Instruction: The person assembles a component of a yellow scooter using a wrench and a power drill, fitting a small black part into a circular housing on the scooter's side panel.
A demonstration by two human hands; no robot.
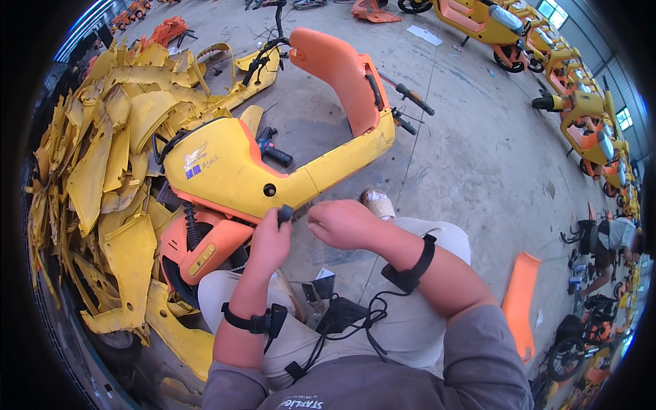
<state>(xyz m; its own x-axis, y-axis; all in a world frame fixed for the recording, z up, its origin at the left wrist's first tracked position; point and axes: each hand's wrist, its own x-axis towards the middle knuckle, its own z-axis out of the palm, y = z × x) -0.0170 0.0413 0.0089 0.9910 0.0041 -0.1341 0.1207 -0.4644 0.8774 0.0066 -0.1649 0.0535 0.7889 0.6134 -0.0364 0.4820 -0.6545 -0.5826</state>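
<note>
In front of me stands a yellow and orange electric scooter point(294, 186), its handlebar end pointing away and its rear wheel near my left knee. My left hand point(268, 240) is closed beside the scooter's lower side edge, pinching a small dark piece point(284, 213) whose kind I cannot make out. Just to its right, apart from it, my right hand point(339, 223) is closed with the fingers curled under; whatever it may hold is hidden. A dark cordless drill point(275, 152) lies behind the scooter's side panel, within the frame's bend.
A high heap of yellow body panels point(109, 164) fills the left side. One orange panel point(521, 301) lies on the concrete floor point(471, 171) at right. Rows of scooters point(584, 123) line the far right, where another person point(618, 236) is bent over. Black cables point(372, 314) cross my lap.
</note>
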